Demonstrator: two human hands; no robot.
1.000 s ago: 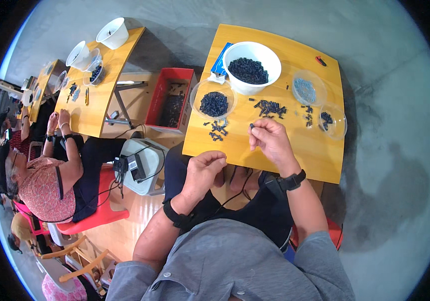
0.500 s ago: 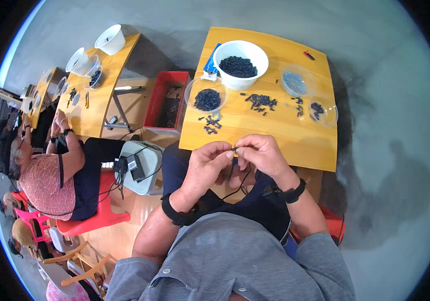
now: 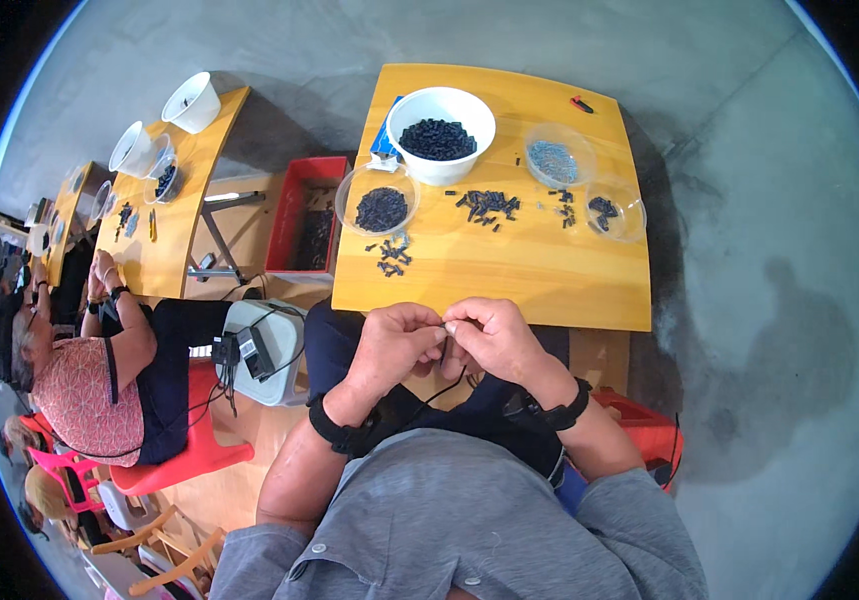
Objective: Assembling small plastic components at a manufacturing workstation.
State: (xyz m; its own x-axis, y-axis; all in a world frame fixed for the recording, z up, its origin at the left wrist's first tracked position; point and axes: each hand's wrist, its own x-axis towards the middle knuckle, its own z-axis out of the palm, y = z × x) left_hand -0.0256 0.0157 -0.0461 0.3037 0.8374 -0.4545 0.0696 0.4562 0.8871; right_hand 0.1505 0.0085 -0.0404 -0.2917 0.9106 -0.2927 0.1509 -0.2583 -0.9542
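Right hand (image 3: 497, 345) has joined left hand (image 3: 394, 345), hiding the piece's long axis.

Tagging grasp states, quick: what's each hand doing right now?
Left hand: closed in a pinch; whatever it may hold cannot be told.
Right hand: closed in a pinch up against the left; anything held is hidden.

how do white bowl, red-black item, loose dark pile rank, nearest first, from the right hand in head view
1. Loose dark pile: ahead of right hand
2. White bowl: beyond it, leftward
3. Red-black item: by far right corner
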